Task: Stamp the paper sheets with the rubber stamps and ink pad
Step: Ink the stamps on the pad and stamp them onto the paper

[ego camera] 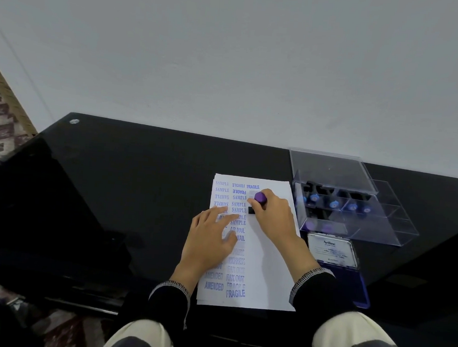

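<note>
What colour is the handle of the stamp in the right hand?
Purple, on the stamp gripped by the right hand, in the head view.

A black glossy table (112, 192) against a white wall (231, 51)

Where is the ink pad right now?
The ink pad lies open on the black table, right of the paper, just nearer than the clear stamp box, beside the right forearm.

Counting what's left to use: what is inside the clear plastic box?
The clear plastic box holds a row of blue-topped rubber stamps; two purplish tops show in front. Reflections hide the exact count.
</note>
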Motion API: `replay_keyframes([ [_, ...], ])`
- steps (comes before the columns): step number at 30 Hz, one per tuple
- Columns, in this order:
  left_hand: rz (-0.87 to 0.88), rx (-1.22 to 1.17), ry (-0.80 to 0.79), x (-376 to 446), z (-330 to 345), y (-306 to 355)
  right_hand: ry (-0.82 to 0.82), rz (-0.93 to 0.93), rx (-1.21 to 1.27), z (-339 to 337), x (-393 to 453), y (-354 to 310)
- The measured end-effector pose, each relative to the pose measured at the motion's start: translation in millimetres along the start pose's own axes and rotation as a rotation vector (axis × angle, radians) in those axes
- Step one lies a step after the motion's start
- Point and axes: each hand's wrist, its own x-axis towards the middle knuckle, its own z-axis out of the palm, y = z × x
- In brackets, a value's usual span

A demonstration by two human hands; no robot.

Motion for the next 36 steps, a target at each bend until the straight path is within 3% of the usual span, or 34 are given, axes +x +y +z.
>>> replay_keyframes([
  [36,-0.009,-0.019,0.005,-0.7,0.3,0.1,0.002,0.021,0.074,5.2,4.5,2.6],
])
